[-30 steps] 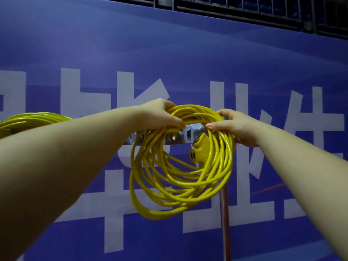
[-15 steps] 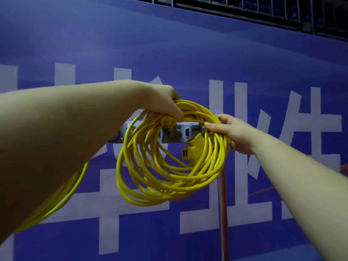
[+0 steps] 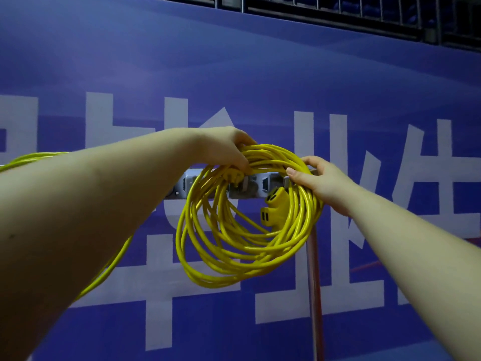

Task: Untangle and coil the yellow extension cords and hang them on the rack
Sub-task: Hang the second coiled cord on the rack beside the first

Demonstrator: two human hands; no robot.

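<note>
A coiled yellow extension cord (image 3: 234, 259) hangs in front of the grey rack bar (image 3: 256, 187). Its yellow socket end (image 3: 273, 208) dangles inside the loop at the right. My left hand (image 3: 229, 152) grips the top of the coil at the upper left, fingers curled over the strands, with a yellow plug just under them. My right hand (image 3: 318, 181) holds the coil's right side, thumb pressed on the strands at the bar. A second yellow cord (image 3: 109, 267) hangs further left, mostly hidden behind my left forearm.
The rack's metal pole (image 3: 313, 282) runs down below the bar's right end. Behind everything stands a blue banner wall (image 3: 260, 74) with large white characters. A dark metal railing (image 3: 364, 11) runs along the top.
The coil sits a little more to the right along the bar. My left hand has shifted its grip on the top strands. The view has swung slightly.
</note>
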